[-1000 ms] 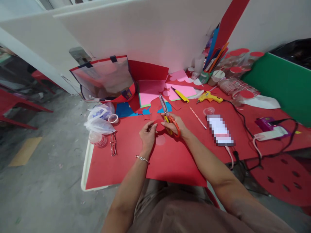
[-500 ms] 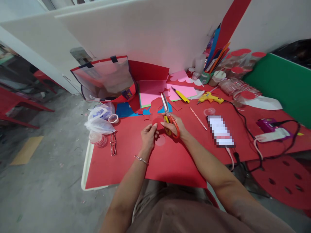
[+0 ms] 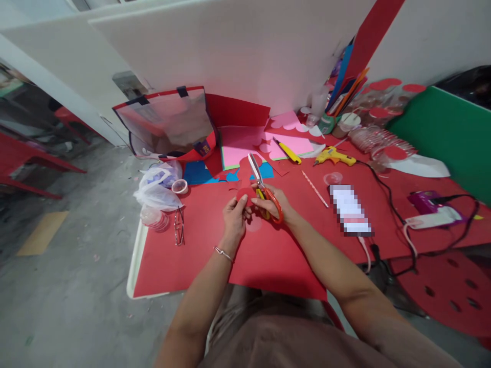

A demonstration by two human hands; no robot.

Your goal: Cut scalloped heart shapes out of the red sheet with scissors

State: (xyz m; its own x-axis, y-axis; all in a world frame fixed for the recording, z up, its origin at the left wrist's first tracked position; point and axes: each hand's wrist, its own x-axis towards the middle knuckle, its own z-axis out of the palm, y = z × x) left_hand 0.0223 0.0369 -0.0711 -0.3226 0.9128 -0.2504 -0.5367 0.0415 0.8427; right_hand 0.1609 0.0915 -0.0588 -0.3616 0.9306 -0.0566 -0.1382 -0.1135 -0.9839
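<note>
Between the thumb and fingers of my left hand [image 3: 235, 214] is a small round piece of red paper [image 3: 244, 193]. My right hand [image 3: 274, 203] is closed round the orange and yellow handles of a pair of scissors [image 3: 259, 176], whose blades point up and away to the left. The two hands are close together above the red-covered table [image 3: 184, 271]. A clear round lid [image 3: 253, 223] lies flat just beneath them. Beyond the scissors, red paper scraps lie near a blue sheet [image 3: 199, 174].
Left are a plastic bag [image 3: 155, 191], stacked lids [image 3: 154, 220] and glasses [image 3: 179, 226]. Behind lie pink sheets [image 3: 240, 145] and a yellow cutter knife [image 3: 287, 152]. A glue gun [image 3: 335, 156], a phone [image 3: 350, 209], cables and a red stool [image 3: 445, 291] are right.
The scissors have tilted further left, their tips slightly lower. The red paper piece has shifted a little between my hands, which stay close together. The view has shifted slightly.
</note>
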